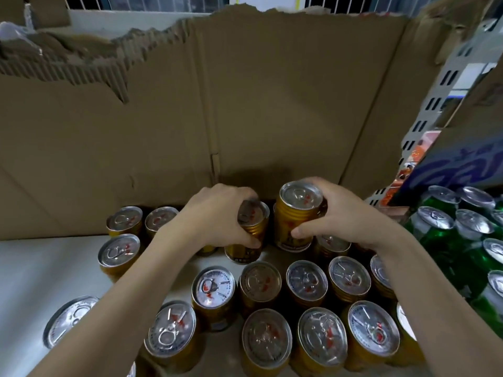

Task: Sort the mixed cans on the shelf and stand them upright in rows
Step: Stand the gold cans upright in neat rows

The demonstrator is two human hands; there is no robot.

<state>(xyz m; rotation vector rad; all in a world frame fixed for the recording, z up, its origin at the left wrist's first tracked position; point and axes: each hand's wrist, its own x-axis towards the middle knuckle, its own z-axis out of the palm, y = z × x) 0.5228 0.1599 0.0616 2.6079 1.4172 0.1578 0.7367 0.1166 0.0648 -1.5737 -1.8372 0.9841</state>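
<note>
Closest to the viewer stand the gold cans (321, 333) with silver pull-tab tops, upright in two rough rows along the front of the white shelf (32, 270), and both forearms reach over them toward the back.

Behind everything rises a big torn cardboard wall (245, 104), and to the right a group of green cans (446, 240) stands apart from the gold ones, so the sorting by kind looks partly done.

At the back row each hand has one gold can. The left hand (215, 213) comes from above, fingers curled over the top and down the side of its can (249, 238), which tilts a little with its bottom toward the viewer. The right hand (340, 216) wraps around the raised can (295, 216) from the right side, thumb in front. This can is held higher than its neighbours and its long axis is close to vertical.

Between and behind the two held cans is a gap by the cardboard. I judge that the next move is to lower both cans straight down there; the left one needs first to be turned fully upright.
</note>
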